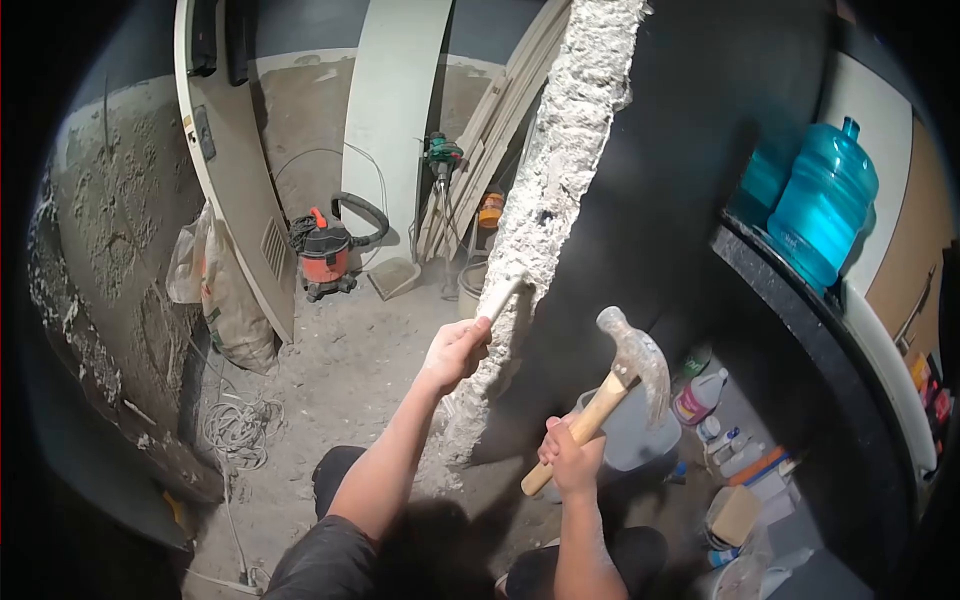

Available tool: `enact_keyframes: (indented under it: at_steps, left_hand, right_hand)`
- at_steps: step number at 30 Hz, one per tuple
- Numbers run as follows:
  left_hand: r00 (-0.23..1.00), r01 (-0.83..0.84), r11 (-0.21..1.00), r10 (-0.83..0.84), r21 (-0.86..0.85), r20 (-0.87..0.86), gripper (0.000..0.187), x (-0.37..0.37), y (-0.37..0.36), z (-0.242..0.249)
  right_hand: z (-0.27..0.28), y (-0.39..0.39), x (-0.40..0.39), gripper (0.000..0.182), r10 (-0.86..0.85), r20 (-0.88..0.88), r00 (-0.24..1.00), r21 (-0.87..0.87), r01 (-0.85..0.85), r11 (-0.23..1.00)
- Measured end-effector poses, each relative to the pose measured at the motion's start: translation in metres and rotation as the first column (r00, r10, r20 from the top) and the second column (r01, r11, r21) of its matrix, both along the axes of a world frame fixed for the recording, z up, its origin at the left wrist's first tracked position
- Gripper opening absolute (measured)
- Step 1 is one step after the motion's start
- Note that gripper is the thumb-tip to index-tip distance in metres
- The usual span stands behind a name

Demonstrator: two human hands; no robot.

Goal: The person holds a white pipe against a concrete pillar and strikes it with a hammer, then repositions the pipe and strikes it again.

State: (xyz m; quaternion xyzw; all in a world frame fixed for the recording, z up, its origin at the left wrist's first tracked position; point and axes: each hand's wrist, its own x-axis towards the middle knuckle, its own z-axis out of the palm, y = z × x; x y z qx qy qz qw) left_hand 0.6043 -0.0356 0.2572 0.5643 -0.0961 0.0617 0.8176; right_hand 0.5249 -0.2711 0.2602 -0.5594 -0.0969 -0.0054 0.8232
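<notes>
My left hand [458, 352] is closed round a pale, rod-like chisel [502, 297], its far end against the rough, broken edge of the wall [560, 180]. Where exactly the tip meets the plaster is hard to make out. Lower and to the right, my right hand [573, 458] grips the wooden handle of a claw hammer [605, 398]. The hammer's dusty metal head points up, apart from the chisel. Behind the hammer, a translucent plastic tub [640, 440] is partly hidden.
A red and black shop vacuum [327, 258] and a dustpan [394, 277] sit on the dusty floor. Coiled cable [240, 428] lies left. A blue water jug [825, 205] rests on the dark counter [790, 300]; several bottles [700, 396] stand below.
</notes>
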Motion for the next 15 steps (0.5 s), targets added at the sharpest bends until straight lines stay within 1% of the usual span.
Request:
enact_keyframes:
  at_steps: [1, 2, 4, 5, 6, 7, 8, 9, 10, 11, 12, 13, 14, 15]
  left_hand:
    - [0.992, -0.073, 0.996, 0.078, -0.055, 0.097, 0.048, 0.003, -0.012, -0.010]
    - [0.998, -0.065, 0.969, 0.057, -0.238, -0.038, 0.048, 0.007, -0.023, -0.020]
    - [0.991, -0.019, 0.874, -0.046, -0.486, -0.122, 0.050, 0.005, -0.041, -0.021]
    - [0.985, 0.064, 0.805, -0.147, -0.590, -0.093, 0.050, 0.004, -0.043, -0.021]
    - [0.983, 0.063, 0.810, -0.152, -0.583, -0.106, 0.050, -0.001, -0.049, -0.015]
    - [0.989, -0.147, 0.872, 0.124, -0.467, -0.080, 0.047, -0.008, -0.059, -0.004]
    - [0.924, -0.360, 0.865, 0.381, -0.350, -0.008, 0.044, -0.009, -0.065, 0.004]
    - [0.789, -0.558, 0.816, 0.578, -0.148, 0.208, 0.038, -0.002, -0.055, 0.000]
    - [0.529, -0.813, 0.581, 0.706, 0.043, 0.470, 0.035, 0.005, -0.041, 0.005]
    - [0.655, -0.715, 0.699, 0.669, 0.001, 0.351, 0.036, 0.006, -0.029, 0.005]
    - [0.764, -0.608, 0.792, 0.603, -0.057, 0.231, 0.038, -0.005, -0.025, 0.022]
    - [0.846, -0.499, 0.859, 0.511, -0.111, 0.151, 0.040, -0.007, -0.015, 0.024]
    - [0.910, -0.392, 0.903, 0.409, -0.174, 0.074, 0.043, -0.010, -0.007, 0.026]
    - [0.896, -0.407, 0.901, 0.426, -0.151, 0.128, 0.047, -0.008, -0.009, 0.022]
  right_hand:
    - [-0.002, -0.002, 0.002, 0.020, 0.008, -0.018, 1.000, 0.037, -0.007, 0.999]
    - [-0.005, -0.004, 0.002, 0.020, 0.003, -0.027, 1.000, 0.049, -0.002, 0.999]
    - [-0.008, -0.008, 0.007, 0.020, 0.014, -0.107, 0.994, 0.096, -0.003, 0.995]
    - [-0.007, -0.009, 0.009, 0.020, 0.009, -0.113, 0.994, 0.107, 0.003, 0.994]
    - [-0.006, -0.011, 0.010, 0.021, -0.020, -0.155, 0.988, 0.106, 0.037, 0.994]
    - [-0.006, -0.014, 0.011, 0.021, -0.049, -0.197, 0.979, 0.105, 0.071, 0.992]
    - [-0.007, -0.017, 0.014, 0.021, -0.055, -0.205, 0.977, 0.120, 0.081, 0.989]
    - [-0.009, -0.021, 0.018, 0.021, -0.058, -0.207, 0.977, 0.128, 0.086, 0.988]
    - [-0.011, -0.025, 0.020, 0.021, -0.063, -0.213, 0.975, 0.136, 0.093, 0.986]
    - [-0.009, -0.027, 0.021, 0.020, -0.062, -0.220, 0.974, 0.150, 0.096, 0.984]
    - [-0.007, -0.030, 0.022, 0.020, -0.068, -0.232, 0.970, 0.171, 0.110, 0.979]
    - [-0.006, -0.033, 0.023, 0.019, -0.076, -0.208, 0.975, 0.164, 0.111, 0.980]
    - [-0.007, -0.036, 0.024, 0.019, -0.079, -0.182, 0.980, 0.156, 0.108, 0.982]
    - [-0.009, -0.039, 0.027, 0.022, -0.079, -0.139, 0.987, 0.125, 0.096, 0.987]
